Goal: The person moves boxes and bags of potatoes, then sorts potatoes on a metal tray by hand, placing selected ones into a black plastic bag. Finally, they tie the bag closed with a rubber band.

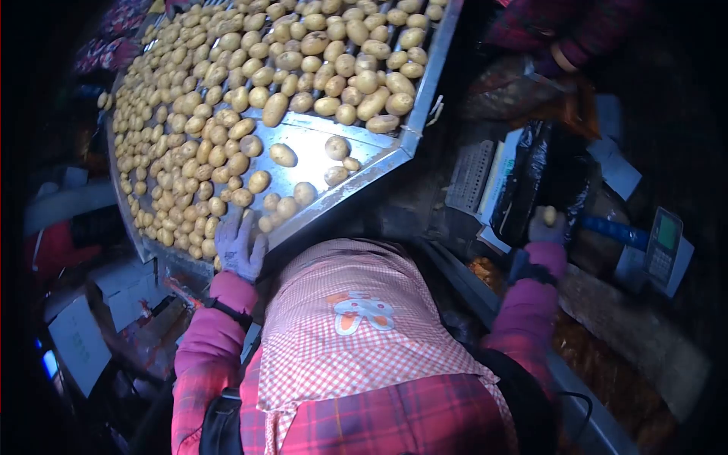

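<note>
Two gloved hands sorting little yellow potatoes

The left hand [240, 246], at nine o'clock, lies flat and open on the shiny metal tray [318, 148] of potatoes. The right hand [547, 226], at three o'clock, grips one small yellow potato [549, 216] over the black plastic bag [540, 178], likely to drop it in.

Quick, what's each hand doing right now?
Left hand: gloved, open, fingers spread on the potatoes at the tray edge.
Right hand: gloved, closed around one potato, held over the black bag.
</note>
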### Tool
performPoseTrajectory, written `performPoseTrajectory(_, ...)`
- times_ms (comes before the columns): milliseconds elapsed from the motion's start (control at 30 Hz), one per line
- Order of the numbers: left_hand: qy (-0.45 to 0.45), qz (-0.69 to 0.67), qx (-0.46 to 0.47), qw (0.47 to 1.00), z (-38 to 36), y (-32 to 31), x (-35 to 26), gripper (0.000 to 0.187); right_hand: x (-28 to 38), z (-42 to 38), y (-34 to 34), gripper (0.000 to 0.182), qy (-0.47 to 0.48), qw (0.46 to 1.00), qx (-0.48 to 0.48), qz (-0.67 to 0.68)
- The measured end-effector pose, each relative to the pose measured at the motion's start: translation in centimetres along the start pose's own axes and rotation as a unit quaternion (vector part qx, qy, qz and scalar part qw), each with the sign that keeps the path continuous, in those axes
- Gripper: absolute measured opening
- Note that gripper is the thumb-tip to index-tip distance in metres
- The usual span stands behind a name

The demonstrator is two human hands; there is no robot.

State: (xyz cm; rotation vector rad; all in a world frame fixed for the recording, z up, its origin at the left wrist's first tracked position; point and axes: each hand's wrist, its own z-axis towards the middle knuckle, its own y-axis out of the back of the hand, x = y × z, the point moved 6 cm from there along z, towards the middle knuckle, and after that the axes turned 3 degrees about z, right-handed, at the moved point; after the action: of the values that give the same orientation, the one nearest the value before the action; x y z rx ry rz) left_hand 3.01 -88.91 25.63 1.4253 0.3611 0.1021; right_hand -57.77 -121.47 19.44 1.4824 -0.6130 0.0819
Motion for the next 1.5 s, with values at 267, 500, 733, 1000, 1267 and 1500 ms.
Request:
performPoseTrajectory(267,0.006,-0.017,-0.06,0.998,0.5,1.4,-0.1,0.044,3.1,2.3,-9.2,0.039,0.232,0.948,0.203,0.079)
performPoseTrajectory(500,0.033,-0.044,-0.139,0.989,-1.0,1.6,1.3,0.045,30.7,-12.8,-6.4,0.037,0.18,0.847,0.307,0.394)
performPoseTrajectory(733,0.37,0.116,-0.226,0.894,-10.6,3.7,14.6,0.062,39.5,-24.3,-13.6,0.067,0.614,0.754,0.235,0.021)
performPoseTrajectory(1000,0.619,-0.16,0.019,0.768,-14.3,1.1,20.7,0.105,41.5,-32.1,-16.9,0.08,0.592,0.721,0.356,-0.055)
performPoseTrajectory(1267,0.679,-0.266,-0.061,0.682,-12.8,-0.2,22.6,0.108,41.4,-32.2,-16.9,0.072,0.509,0.808,0.294,-0.051)
performPoseTrajectory(1500,0.563,-0.482,-0.177,0.648,-14.4,-2.1,26.1,0.092,41.2,-32.7,-16.8,0.073,0.445,0.82,0.358,-0.031)
